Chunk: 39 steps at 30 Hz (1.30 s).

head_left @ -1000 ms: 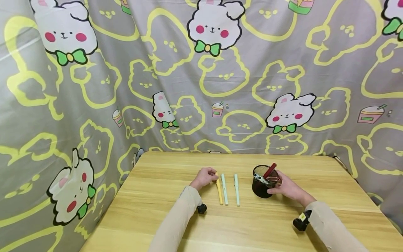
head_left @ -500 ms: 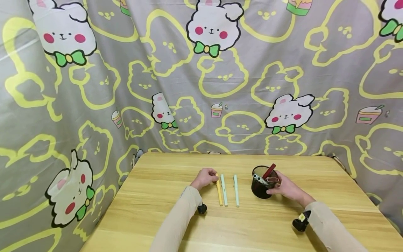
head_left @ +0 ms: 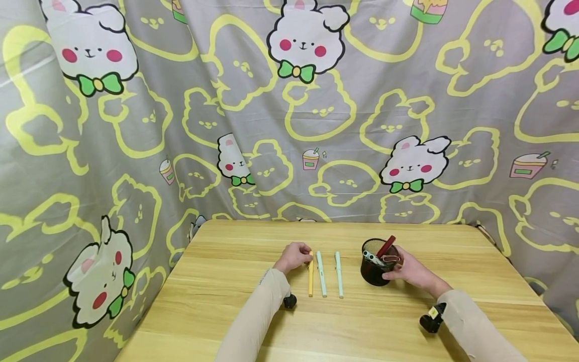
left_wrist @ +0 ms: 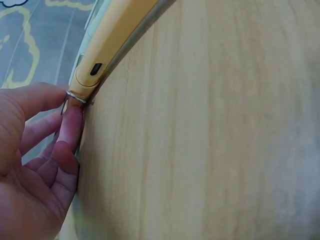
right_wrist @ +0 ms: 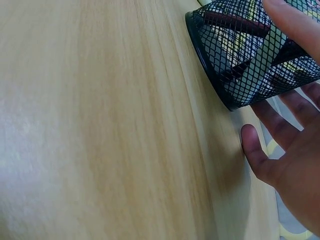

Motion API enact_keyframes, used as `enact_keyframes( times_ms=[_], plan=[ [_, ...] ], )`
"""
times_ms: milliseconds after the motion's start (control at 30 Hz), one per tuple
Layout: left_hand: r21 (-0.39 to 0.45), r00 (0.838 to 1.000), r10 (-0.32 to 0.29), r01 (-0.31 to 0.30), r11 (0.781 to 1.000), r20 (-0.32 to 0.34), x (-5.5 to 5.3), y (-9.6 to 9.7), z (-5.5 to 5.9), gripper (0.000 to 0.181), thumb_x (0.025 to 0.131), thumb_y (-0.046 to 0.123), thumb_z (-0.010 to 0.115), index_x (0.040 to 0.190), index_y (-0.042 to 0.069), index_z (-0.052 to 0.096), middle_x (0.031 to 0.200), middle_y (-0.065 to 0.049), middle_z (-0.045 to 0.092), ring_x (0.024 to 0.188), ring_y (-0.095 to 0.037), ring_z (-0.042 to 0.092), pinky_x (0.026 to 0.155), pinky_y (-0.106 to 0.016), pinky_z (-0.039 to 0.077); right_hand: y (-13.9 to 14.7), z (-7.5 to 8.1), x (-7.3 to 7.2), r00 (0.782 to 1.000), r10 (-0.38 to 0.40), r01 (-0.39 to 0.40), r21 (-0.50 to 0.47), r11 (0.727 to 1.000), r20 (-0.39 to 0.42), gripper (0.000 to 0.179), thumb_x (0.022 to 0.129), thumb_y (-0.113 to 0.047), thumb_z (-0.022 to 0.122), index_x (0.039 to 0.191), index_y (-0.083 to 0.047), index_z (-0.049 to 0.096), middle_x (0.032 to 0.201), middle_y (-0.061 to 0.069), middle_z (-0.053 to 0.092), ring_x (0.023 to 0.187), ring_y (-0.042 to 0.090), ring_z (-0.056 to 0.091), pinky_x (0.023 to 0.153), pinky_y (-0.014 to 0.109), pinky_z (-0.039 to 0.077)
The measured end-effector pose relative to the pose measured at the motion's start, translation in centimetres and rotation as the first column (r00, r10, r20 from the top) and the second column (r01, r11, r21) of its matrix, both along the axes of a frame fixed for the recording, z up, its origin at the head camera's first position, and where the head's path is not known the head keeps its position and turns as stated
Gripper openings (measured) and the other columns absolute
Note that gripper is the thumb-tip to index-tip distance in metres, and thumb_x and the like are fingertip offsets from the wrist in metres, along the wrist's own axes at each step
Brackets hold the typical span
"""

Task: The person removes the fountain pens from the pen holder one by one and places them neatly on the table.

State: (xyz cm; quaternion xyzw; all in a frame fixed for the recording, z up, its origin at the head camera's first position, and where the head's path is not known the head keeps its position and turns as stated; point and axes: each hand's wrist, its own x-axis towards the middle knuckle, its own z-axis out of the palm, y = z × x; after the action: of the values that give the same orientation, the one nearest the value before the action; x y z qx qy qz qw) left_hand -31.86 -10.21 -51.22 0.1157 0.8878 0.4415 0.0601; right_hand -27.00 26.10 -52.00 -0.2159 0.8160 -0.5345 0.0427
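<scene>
My left hand pinches the far end of a yellow pen that lies on the table. Its thumb and fingertips meet round the pen near its metal ring, as the left wrist view shows. Just right of it lie two pale green pens, a nearer one and a farther one, roughly side by side. My right hand grips the side of a black mesh pen holder, which stands upright. In the holder are a dark red pen and pale pens, leaning at angles.
The wooden table runs back to a grey curtain with cartoon animal prints. Another fold of curtain stands along the left side. Small black wrist cameras hang under both sleeves.
The near end of the yellow pen has swung to the left, so the pen now lies straighter and slightly farther from the green pens. The right hand and the holder stay put.
</scene>
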Motion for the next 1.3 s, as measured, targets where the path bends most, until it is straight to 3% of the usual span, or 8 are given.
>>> enact_keyframes(
  times_ms=[200,367,633,767,900,1033,1133,1300],
  plan=[
    [0.003,1.000,0.021,-0.021,1.000,-0.016,0.2,-0.2,-0.2,0.022,0.082,0.012,0.073,0.101,0.001,0.069,0.084,-0.001,0.064,0.073,-0.011,0.058,0.062,-0.024,0.047,-0.4,0.1,0.1,1.000,-0.001,0.002,-0.023,1.000,0.014,0.071,0.073,-0.007,0.081,0.130,0.005,0.040,0.120,0.021,0.056,0.103,0.010,0.055,0.090,0.045,0.039],
    [0.027,1.000,0.032,-0.032,0.999,-0.001,0.1,-0.4,-0.6,0.024,0.084,0.016,0.072,0.104,0.003,0.068,0.089,0.000,0.065,0.077,-0.012,0.059,0.064,-0.026,0.048,-0.7,0.1,0.1,0.999,-0.034,0.034,-0.002,0.999,0.034,0.070,0.074,-0.010,0.081,0.129,0.002,0.040,0.121,0.021,0.055,0.108,0.023,0.054,0.092,0.055,0.038],
    [0.091,0.999,0.002,-0.006,0.996,0.036,0.0,-1.3,-0.1,0.026,0.089,0.015,0.066,0.109,-0.002,0.065,0.088,-0.005,0.067,0.072,-0.014,0.065,0.064,-0.027,0.050,-0.8,0.5,0.2,0.999,-0.049,0.049,0.015,0.999,0.019,0.071,0.075,-0.010,0.080,0.131,0.003,0.039,0.120,0.021,0.055,0.110,0.033,0.050,0.092,0.058,0.037],
    [0.109,0.998,0.009,-0.015,0.994,0.059,0.3,-1.7,0.7,0.030,0.091,0.018,0.064,0.112,-0.003,0.063,0.089,-0.006,0.066,0.075,-0.018,0.065,0.067,-0.030,0.050,-0.7,0.6,0.4,0.999,-0.046,0.046,0.028,0.999,0.020,0.071,0.076,-0.011,0.079,0.133,0.003,0.039,0.120,0.020,0.056,0.110,0.027,0.049,0.094,0.057,0.036],
    [0.103,0.999,0.005,-0.009,0.995,0.037,0.4,-1.9,1.4,0.030,0.092,0.019,0.062,0.113,-0.001,0.063,0.092,-0.007,0.066,0.081,-0.022,0.064,0.071,-0.032,0.050,-0.3,0.5,0.5,0.999,-0.013,0.012,0.009,1.000,0.037,0.071,0.077,-0.010,0.078,0.134,0.004,0.038,0.121,0.021,0.055,0.109,0.014,0.050,0.096,0.056,0.036],
    [0.084,1.000,-0.005,0.005,0.996,-0.002,0.6,-1.9,2.0,0.029,0.093,0.020,0.061,0.113,0.000,0.064,0.093,-0.009,0.068,0.083,-0.023,0.064,0.071,-0.030,0.050,0.3,0.4,0.3,0.998,0.023,-0.022,-0.017,1.000,0.050,0.071,0.077,-0.007,0.077,0.135,0.006,0.038,0.123,0.022,0.054,0.106,0.000,0.050,0.094,0.039,0.041],
    [0.093,1.000,-0.017,0.018,0.995,-0.014,0.7,-1.7,2.6,0.030,0.094,0.022,0.060,0.114,0.000,0.064,0.095,-0.008,0.068,0.084,-0.023,0.065,0.068,-0.029,0.050,0.5,0.4,0.0,0.996,0.063,-0.059,-0.061,0.996,0.060,0.071,0.076,-0.002,0.075,0.135,0.009,0.036,0.124,0.016,0.056,0.106,-0.003,0.050,0.090,0.026,0.039],
    [0.115,0.999,-0.034,0.036,0.993,-0.016,0.9,-1.6,3.3,0.033,0.095,0.024,0.059,0.116,-0.001,0.063,0.099,-0.004,0.066,0.082,-0.016,0.064,0.071,-0.030,0.050,0.5,0.5,-0.4,0.985,0.162,-0.151,-0.140,0.978,0.067,0.076,0.077,0.004,0.070,0.139,0.014,0.027,0.129,0.007,0.055,0.110,0.000,0.051,0.090,0.025,0.036]
  ],
)
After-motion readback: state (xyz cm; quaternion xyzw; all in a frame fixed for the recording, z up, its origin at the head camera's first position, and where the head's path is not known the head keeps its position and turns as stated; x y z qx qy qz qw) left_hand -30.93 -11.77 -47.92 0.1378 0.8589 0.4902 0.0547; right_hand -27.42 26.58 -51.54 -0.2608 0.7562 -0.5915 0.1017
